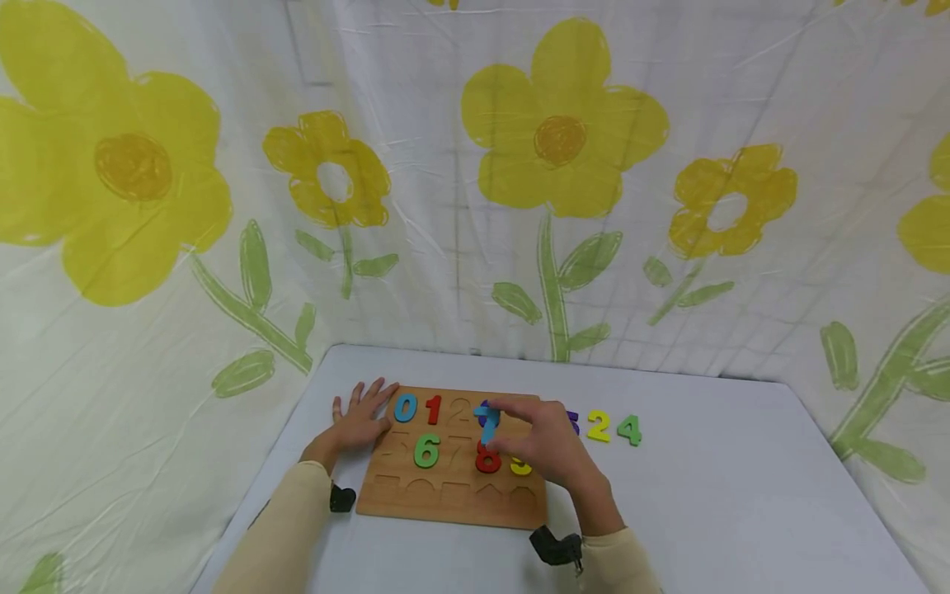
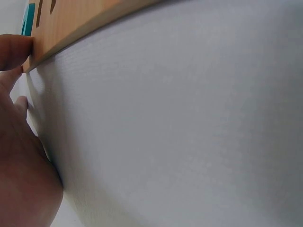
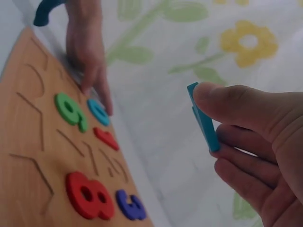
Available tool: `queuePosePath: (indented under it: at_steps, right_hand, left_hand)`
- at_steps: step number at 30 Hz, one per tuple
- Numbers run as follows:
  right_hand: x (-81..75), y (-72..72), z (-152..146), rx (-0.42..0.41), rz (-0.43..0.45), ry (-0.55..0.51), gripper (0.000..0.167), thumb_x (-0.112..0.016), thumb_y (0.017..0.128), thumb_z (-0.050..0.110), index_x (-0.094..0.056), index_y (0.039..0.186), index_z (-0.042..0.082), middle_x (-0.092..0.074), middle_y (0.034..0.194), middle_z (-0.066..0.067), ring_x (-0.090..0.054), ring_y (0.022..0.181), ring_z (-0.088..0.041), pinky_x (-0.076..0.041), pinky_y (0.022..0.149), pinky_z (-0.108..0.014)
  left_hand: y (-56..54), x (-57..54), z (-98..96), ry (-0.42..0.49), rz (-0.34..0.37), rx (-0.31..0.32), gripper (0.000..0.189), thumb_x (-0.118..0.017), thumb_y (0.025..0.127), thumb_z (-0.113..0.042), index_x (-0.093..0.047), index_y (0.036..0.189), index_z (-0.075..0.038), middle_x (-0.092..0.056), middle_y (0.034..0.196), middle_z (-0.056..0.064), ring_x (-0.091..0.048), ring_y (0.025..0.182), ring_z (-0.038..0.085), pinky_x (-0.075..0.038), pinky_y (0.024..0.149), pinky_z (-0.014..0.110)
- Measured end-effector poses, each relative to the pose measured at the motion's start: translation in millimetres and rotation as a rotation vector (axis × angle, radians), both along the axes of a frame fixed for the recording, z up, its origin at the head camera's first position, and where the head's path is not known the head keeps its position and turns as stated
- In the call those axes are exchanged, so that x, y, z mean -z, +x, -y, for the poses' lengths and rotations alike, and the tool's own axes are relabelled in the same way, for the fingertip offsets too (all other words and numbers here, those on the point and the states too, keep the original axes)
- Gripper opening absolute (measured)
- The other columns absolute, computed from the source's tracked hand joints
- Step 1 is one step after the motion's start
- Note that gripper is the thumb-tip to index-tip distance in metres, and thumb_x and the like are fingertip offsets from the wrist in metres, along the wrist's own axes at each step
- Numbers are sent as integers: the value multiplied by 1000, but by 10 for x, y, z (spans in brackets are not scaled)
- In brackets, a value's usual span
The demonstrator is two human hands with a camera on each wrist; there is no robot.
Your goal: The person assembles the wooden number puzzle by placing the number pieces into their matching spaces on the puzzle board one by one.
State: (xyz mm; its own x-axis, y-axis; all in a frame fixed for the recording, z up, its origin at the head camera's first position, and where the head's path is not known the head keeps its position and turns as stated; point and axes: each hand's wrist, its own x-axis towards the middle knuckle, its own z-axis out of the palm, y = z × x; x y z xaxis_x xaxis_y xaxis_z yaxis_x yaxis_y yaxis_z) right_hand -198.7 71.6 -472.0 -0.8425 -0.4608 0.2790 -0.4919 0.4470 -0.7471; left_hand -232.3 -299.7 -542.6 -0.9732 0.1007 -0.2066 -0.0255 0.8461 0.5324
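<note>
"Head view: what's in my board [image 1: 445,513]?"
"Six numbers [image 1: 434,410]; 5 [image 1: 574,421], 2 [image 1: 600,426], 4 [image 1: 634,431] lie past its right edge. My right hand [image 1: 549,441] pinches the blue 7 [image 1: 491,423] above it; my left hand [image 1: 359,422], fingers apart, touches its left edge."

White tabletop [image 1: 727,478], pale hanging sheet [image 1: 423,74] behind, printed with yellow flowers [image 1: 512,177] and green leaves [image 1: 592,260]

1. Over the left hand [image 1: 361,422] and right hand [image 1: 551,437], the head view is looking forward and down.
2. Close beside the left hand, its wrist view is facing the tabletop [image 2: 165,118].
3. Near the right hand, its wrist view is facing the left hand across the board [image 1: 445,510], which all three are sharing.
</note>
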Motion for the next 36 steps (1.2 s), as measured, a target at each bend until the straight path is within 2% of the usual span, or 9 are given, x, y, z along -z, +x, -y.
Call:
queuePosePath:
  at_steps: [6,11,14,17,18,23,28,33,36]
  right_hand:
    - [160,-20,201,-16,34,50,50,-92,89,28,-79,136,17,-83,123,1,-74,113,-28,-62,91,-51]
    - [335,-73,315,-48,33,81,50,-92,90,27,-78,137,18,-82,125,1,-73,116,-33,-62,96,-52]
    - [404,-86,366,-60,17,91,50,-93,88,25,-79,135,18,-83,123,0,-73,101,-31,-62,79,-38]
    - [462,-84,412,-44,4,135,50,-94,87,27,-80,134,20,-83,123,0,-67,87,-27,-46,62,-25]
    - [480,-78,425,-36,9,150,51,-94,88,28,-79,135,20,-83,125,0,-65,86,-27,-42,62,-23]
    - [575,-55,487,4,39,214,53,-93,88,32,-78,138,23,-81,127,5,-66,105,-19,-54,84,-27]
    - [693,-68,517,-6,99,192,55,-93,88,32,-77,141,23,-76,118,9,-59,102,-16,-51,85,-29]
    - [774,-89,543,-26,87,198,56,-92,89,32,-76,142,19,-78,131,7,-63,107,-13,-56,93,-30]
    - [789,-98,566,-36,61,215,55,-91,90,30,-76,141,18,-78,134,4,-67,109,-12,-59,97,-32]
  left_hand:
    - [-21,61,52,26,-17,8,75,-55,101,-21,-33,172,-13,-13,183,22,4,166,56,16,122,81]
    - [-68,212,107,44,-49,10,76,-53,99,-23,-33,172,-14,-14,183,23,5,166,57,18,122,80]
    - [-73,247,123,59,-63,13,76,-54,99,-24,-34,172,-15,-14,183,22,5,166,57,19,121,81]
    - [-61,249,127,79,-81,10,76,-55,99,-27,-37,172,-17,-17,183,20,3,167,55,18,122,81]
    - [-55,237,126,87,-81,14,75,-56,99,-27,-37,171,-19,-17,183,20,3,166,56,18,121,81]
    - [-60,206,110,62,-52,8,76,-55,100,-23,-35,172,-15,-15,183,22,5,166,56,19,121,80]
    - [-21,120,67,59,-43,4,76,-56,99,-21,-36,171,-16,-16,182,24,3,165,58,17,121,82]
    - [-7,95,51,58,-44,1,76,-55,99,-21,-36,172,-15,-16,182,23,3,166,57,17,122,81]
    - [5,11,19,36,-11,-1,75,-56,100,-20,-34,172,-12,-14,183,23,4,166,57,16,123,81]
